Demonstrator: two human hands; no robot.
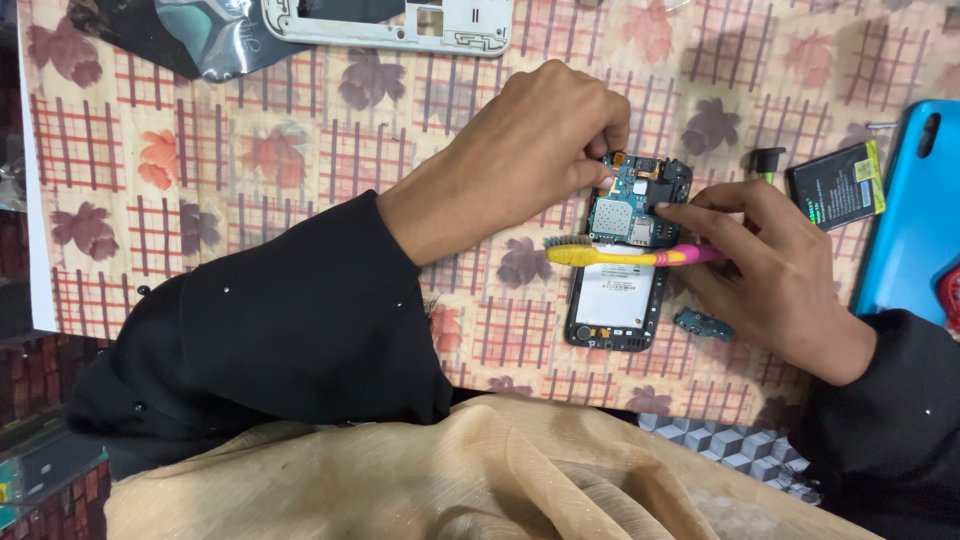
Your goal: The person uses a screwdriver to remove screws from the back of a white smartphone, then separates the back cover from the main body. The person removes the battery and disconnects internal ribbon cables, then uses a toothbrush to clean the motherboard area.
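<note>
— Blue circuit board (628,205): status?
— Sitting in the opened phone (618,285). Left hand (520,150) is pinching the board's top edge; right hand (775,270) is gripping a yellow toothbrush (620,256) while touching the board.
— Next?
— Likely steady, light brushing.
— Labels?
— Black battery (838,185), yellow-striped, lying right of the phone.

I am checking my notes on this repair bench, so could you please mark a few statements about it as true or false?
1. The opened phone lies on a leaf-patterned cloth. True.
2. The right hand holds a yellow and pink toothbrush. True.
3. The left hand rests on the blue phone cover. False: its fingers are at the circuit board on the phone.
4. The black battery sits inside the phone. False: it lies on the cloth beside the blue cover.
5. A white phone frame lies at the top. True.
</note>
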